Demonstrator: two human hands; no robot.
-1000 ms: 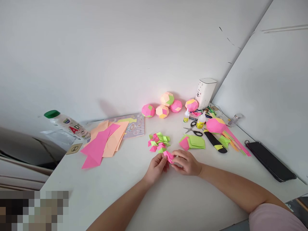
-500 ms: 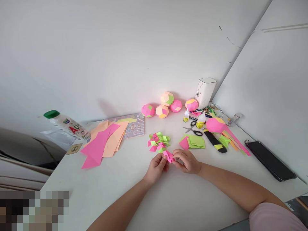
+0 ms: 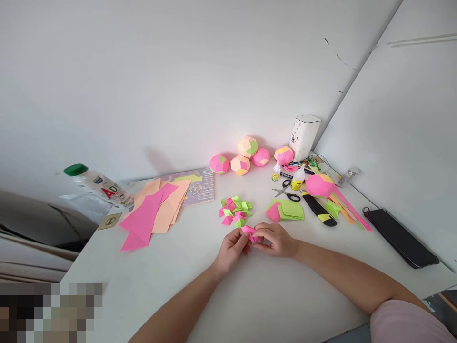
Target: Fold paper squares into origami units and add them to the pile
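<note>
A short sleeve (image 3: 410,321) covers the top of the right arm (image 3: 339,271). I'd call it a pale, dusty pink edging toward mauve, one plain colour over the part that shows, with a softly curved hem near the elbow. Below that the arm is bare and smooth, rounded, narrowing to the wrist. The left arm (image 3: 185,302) is bare too, tapering in the same way. The left grip (image 3: 231,250) and right grip (image 3: 276,240) are bare hands, their nails too small to make out from here.

The small folded paper piece (image 3: 250,231) is bright pink; the topmost faceted paper ball (image 3: 246,144) is peach — with a green patch.
</note>
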